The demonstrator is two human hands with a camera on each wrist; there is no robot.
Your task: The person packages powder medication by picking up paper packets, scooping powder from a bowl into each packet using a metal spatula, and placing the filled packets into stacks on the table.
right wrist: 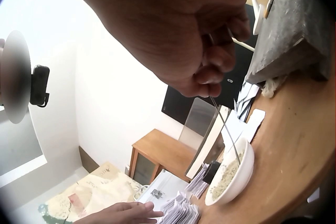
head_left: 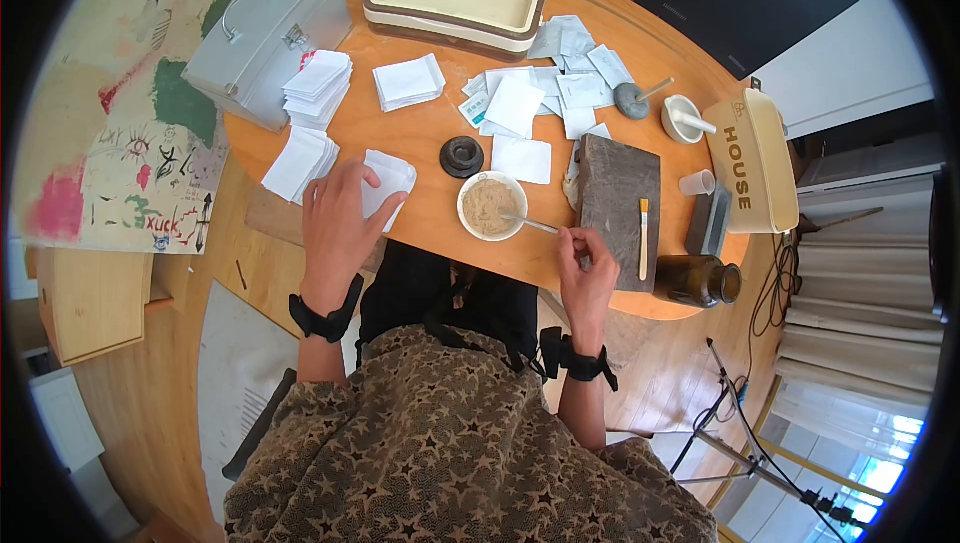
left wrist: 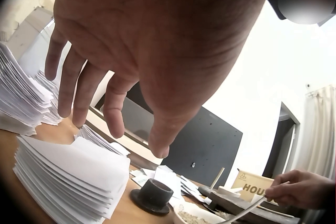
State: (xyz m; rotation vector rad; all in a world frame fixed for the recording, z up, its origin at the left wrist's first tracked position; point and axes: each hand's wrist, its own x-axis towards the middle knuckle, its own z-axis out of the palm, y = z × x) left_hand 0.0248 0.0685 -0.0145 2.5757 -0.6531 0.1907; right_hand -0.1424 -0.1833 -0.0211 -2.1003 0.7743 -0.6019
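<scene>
My right hand pinches the handle of a thin metal spoon. The spoon's far end sits in the tan powder inside a white bowl near the table's front edge. To the left, my left hand hovers with spread fingers over a stack of white paper packets; nothing is in its grasp. Between the hands, beyond the bowl, stands a black hat-shaped object. More white packets lie in stacks beside the left hand.
A dark slab bearing a brush lies right of the bowl. Nearby are a brown jar, a mortar and a "HOUSE" box. Behind are scattered packets, a cream tray and a silver case.
</scene>
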